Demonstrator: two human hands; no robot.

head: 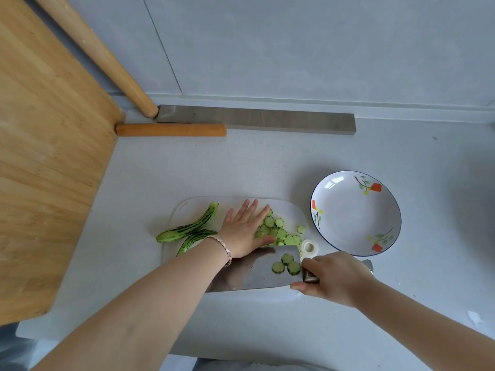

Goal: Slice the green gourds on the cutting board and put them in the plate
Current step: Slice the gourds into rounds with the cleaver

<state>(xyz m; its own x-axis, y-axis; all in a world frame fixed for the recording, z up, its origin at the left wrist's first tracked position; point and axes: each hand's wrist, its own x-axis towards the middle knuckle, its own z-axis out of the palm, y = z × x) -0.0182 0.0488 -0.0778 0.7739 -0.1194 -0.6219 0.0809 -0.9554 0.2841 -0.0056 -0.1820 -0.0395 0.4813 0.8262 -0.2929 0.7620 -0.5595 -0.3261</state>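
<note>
Transfer stage. The left hand (245, 231) lies flat and released, fingers straight, against a heap of slices (281, 231) on the board (284, 207). The right hand (334, 279) grasps the handle of a cleaver (249, 274), whose blade lies flat on the board's near side with three slices on it. Two uncut gourds (187, 228) sit at the board's left end, partly over its edge. The plate (353, 215) stands bare to the right on the desk (214, 170), with a tape roll (309, 247) between it and the board. Likely hazards: the left thumb rests just beside the blade's far edge, so a hard sweep could bring skin onto steel. Slices lie loose on a smooth blade, and any tilt on the lift would probably shed them onto the desk. The tape roll stands on the way to the plate and may be knocked. The overhanging gourds could roll off if nudged.
</note>
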